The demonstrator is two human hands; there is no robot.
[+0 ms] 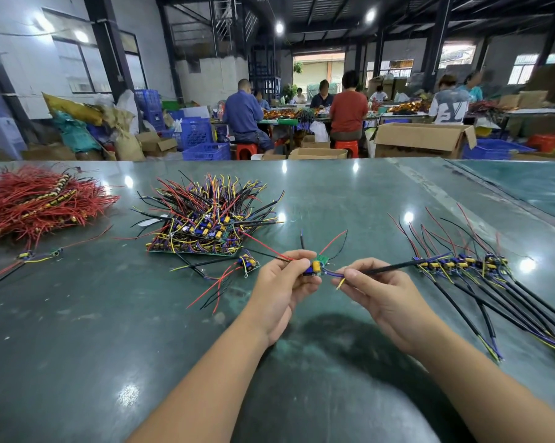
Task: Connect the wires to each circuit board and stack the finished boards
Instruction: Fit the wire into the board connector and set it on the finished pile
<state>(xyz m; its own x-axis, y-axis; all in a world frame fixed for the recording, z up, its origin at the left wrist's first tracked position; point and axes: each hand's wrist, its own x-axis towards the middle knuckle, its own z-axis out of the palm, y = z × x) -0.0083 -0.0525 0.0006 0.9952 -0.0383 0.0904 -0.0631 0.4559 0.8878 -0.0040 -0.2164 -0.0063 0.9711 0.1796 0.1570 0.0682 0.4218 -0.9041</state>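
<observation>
Left hand (281, 284) grips circuit board (316, 267) | right hand (376, 290) pinches black wire (386, 268) | tugging risks tearing your leads.

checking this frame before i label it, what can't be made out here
- Head view: where the wires join the circuit board is hidden by the left hand fingers.
- Head view: the black sleeved cable end is covered by the right hand.
- Head view: the red wire bundle is cut off by the left edge.
- Head view: board markings are too small.
</observation>
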